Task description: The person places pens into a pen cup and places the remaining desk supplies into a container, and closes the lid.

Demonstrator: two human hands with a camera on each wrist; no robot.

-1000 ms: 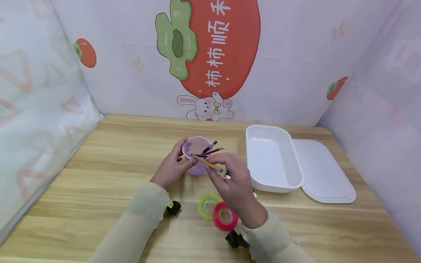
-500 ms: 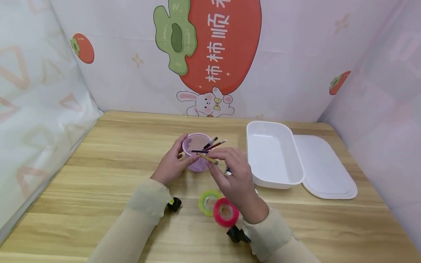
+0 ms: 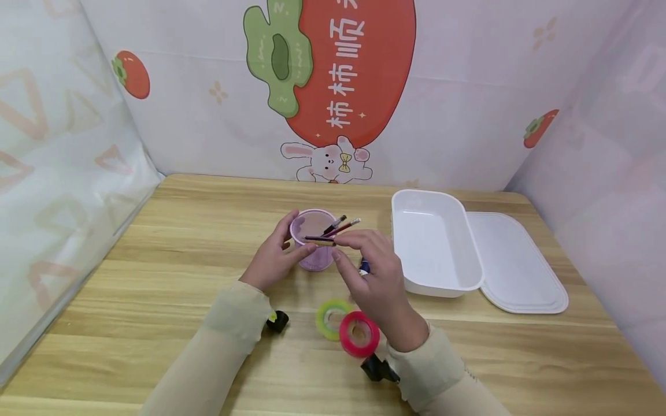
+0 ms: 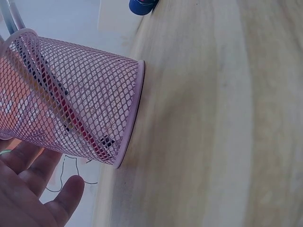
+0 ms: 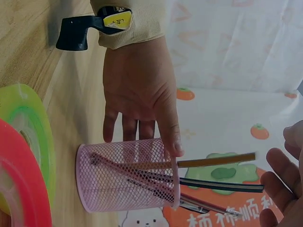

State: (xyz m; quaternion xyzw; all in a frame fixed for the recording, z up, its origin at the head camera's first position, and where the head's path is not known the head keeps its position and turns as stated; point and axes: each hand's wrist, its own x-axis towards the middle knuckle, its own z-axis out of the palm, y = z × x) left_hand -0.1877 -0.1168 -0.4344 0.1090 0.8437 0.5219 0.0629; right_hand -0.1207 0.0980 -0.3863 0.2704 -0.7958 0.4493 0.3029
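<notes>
A pink mesh pen holder (image 3: 314,254) stands upright on the table. My left hand (image 3: 276,254) grips it from the left, the thumb at the rim and the fingers behind the mesh in the right wrist view. Inside lean a yellow pencil (image 5: 218,160), a dark pencil (image 5: 222,184), a red pencil (image 3: 347,225) and a black pen (image 3: 335,223). My right hand (image 3: 374,271) hovers at the upper ends of the pencils. In the right wrist view its fingers (image 5: 279,177) are spread apart with nothing between them.
A white tub (image 3: 432,248) stands to the right, its white lid (image 3: 515,266) flat beside it. Nearer lie a green tape roll (image 3: 329,329) and a red tape roll (image 3: 359,350). A dark blue object (image 3: 364,266) is partly hidden behind my right hand.
My right hand has lowered the yellow pencil into the pen holder and let go of it. The left hand still holds the pen holder. The head view has tilted slightly.
</notes>
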